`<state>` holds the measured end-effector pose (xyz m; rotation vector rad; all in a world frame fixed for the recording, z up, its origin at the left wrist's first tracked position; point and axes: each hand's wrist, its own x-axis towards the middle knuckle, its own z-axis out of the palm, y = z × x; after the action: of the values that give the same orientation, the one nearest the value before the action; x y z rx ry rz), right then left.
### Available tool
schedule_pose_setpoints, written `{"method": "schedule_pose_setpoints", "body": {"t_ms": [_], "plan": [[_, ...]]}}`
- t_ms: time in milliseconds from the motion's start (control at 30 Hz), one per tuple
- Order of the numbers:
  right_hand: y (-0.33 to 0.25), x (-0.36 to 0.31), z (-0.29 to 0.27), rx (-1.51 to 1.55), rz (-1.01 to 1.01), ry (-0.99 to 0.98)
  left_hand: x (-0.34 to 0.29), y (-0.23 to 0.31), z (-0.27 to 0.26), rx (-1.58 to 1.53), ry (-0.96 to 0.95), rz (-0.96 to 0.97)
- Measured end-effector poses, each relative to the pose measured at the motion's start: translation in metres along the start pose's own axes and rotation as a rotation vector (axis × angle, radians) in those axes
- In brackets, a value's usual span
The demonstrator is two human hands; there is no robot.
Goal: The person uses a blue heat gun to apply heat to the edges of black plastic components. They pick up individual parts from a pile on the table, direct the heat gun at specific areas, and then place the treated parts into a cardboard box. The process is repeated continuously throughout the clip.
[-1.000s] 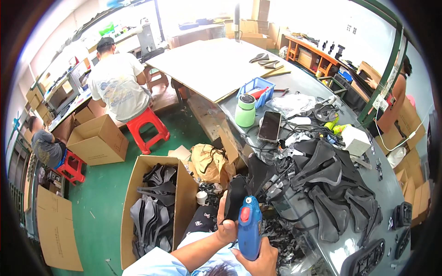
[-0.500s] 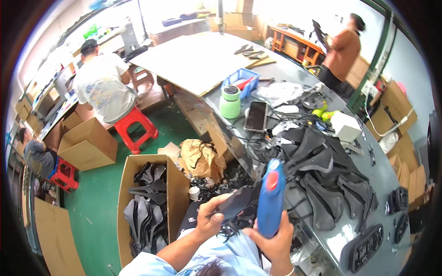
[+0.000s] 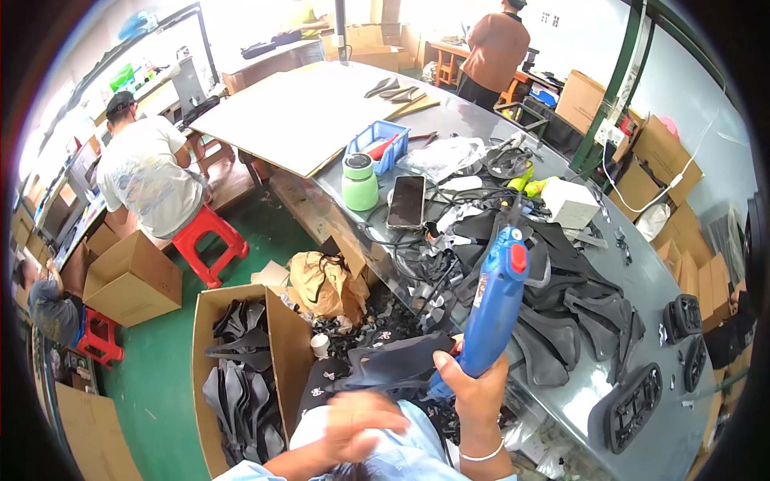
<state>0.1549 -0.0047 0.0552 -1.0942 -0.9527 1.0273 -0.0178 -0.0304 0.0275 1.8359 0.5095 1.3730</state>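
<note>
My right hand grips a blue handheld power tool with a red button. The tool stands nearly upright, its narrow tip end up toward the table's pile. My left hand is smeared by motion over my lap, so its fingers are hard to make out. A dark, curved moulded piece lies across my lap, just beyond my left hand and beside the right. Similar black moulded pieces are heaped on the grey table to my right.
An open carton of dark pieces stands at my left, near a crumpled tan bag and black scraps. On the table are a green bottle, a phone, a blue basket and cables. Co-workers are farther off.
My left hand has let go of the dark piece and drawn back toward me. The blue tool has risen and tilted right in my right hand. The view has shifted; a standing co-worker has turned away.
</note>
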Motion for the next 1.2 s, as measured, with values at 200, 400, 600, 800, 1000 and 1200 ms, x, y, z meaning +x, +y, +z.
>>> {"method": "schedule_pose_setpoints", "body": {"t_ms": [200,400,600,800,1000,1200], "plan": [[-0.011,-0.01,0.008,0.039,0.09,-0.195,0.006,-0.03,0.042,-0.836,0.461,-0.357],[0.001,-0.018,0.01,-0.316,-0.05,-0.301,0.023,-0.018,0.012,-0.883,0.614,-0.368],[0.009,-0.053,0.004,-0.716,-0.291,-0.359,0.04,-0.015,-0.004,-0.772,0.748,-0.051],[0.011,-0.064,0.011,-0.656,-0.32,-0.44,0.035,-0.018,-0.012,-0.667,0.825,0.099],[0.01,-0.063,0.012,-0.688,-0.361,-0.447,0.031,-0.018,-0.011,-0.595,0.817,0.086],[0.007,-0.058,0.007,-0.758,-0.406,-0.42,0.025,-0.015,-0.027,-0.588,0.679,-0.028]]}}
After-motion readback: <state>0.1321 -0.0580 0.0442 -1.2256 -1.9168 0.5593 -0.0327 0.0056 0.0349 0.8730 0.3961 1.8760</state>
